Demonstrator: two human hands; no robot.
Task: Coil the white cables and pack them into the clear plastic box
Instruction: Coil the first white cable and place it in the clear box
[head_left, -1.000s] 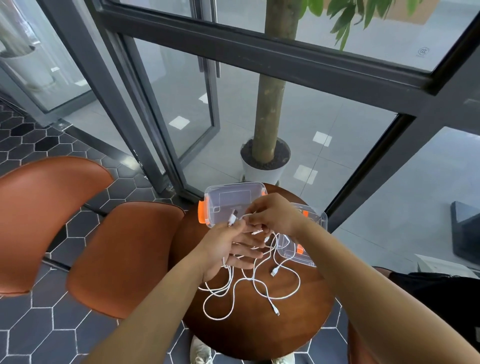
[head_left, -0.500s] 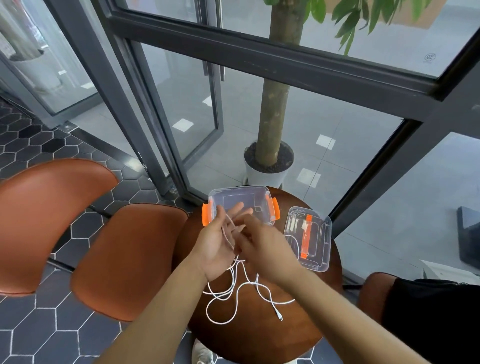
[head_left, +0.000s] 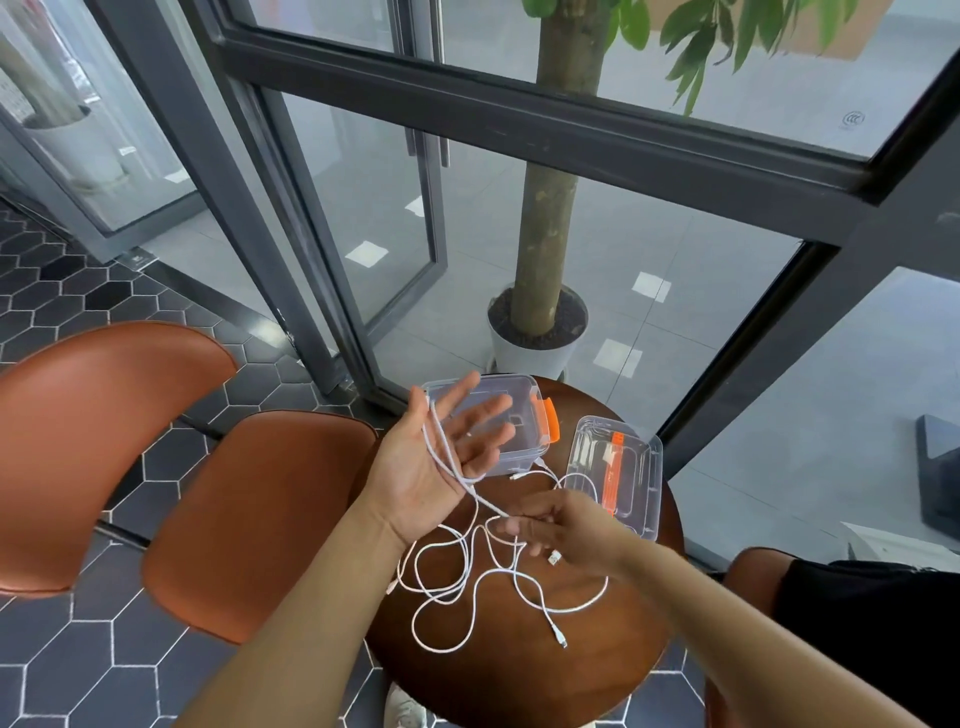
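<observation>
My left hand (head_left: 439, 460) is raised palm up with fingers spread in front of the clear plastic box (head_left: 524, 410), and a white cable runs in turns across its palm. That cable stretches down and right to my right hand (head_left: 558, 525), which pinches it low over the table. Loose white cables (head_left: 467, 587) lie tangled on the round wooden table (head_left: 519, 686) below both hands. The open box with orange latches stands at the table's far edge.
The box's clear lid (head_left: 615, 473) with an orange strip lies to the right of the box. Two brown chairs (head_left: 249, 519) stand at the left. A potted tree (head_left: 540, 332) and glass doors are behind the table. Another brown seat (head_left: 748, 571) is at the right.
My left hand has opened out palm up with cable wound over it. My right hand has moved down and right, drawing the cable taut away from the left hand.
</observation>
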